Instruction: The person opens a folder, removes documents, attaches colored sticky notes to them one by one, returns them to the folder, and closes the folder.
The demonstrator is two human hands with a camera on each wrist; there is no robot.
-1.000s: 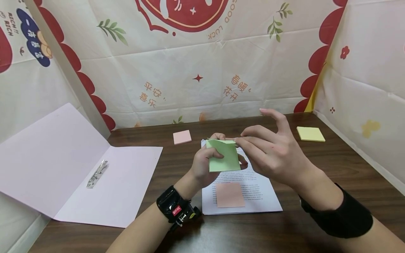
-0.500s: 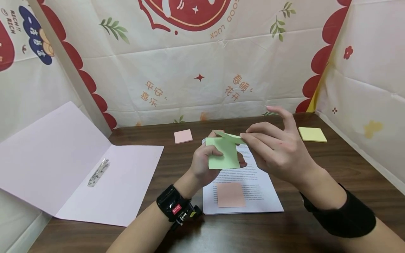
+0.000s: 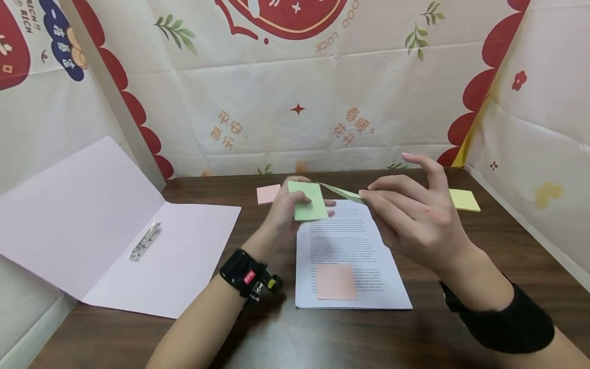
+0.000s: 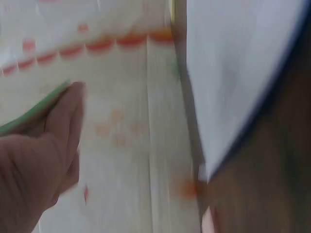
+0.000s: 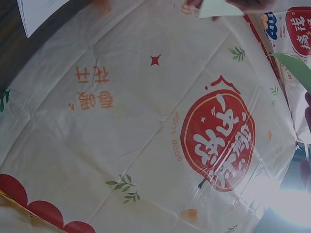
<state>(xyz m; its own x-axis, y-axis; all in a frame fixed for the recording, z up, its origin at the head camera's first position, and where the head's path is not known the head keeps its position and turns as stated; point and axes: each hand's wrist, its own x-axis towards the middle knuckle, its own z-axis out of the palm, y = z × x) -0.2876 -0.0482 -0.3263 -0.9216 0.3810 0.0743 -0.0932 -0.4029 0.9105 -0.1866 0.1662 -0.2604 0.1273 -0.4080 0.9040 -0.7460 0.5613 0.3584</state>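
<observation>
Printed cloth walls close in a dark wooden table. Over its middle, the left hand grips a green pad, fingers curled round it, held up just above the top edge of a printed sheet. The right hand pinches 1 green note by thumb and forefinger at its right end, the other fingers spread. That note stretches from the pinch toward the pad's top edge; I cannot tell whether it is fully free.

By my judgement the peel is nearly done, and the note has yet to be stuck anywhere. 1 pink note already lies on the sheet's lower half.

Farther out lie a pink pad, partly hidden behind the left hand, a yellow pad at right and an open folder at left.
</observation>
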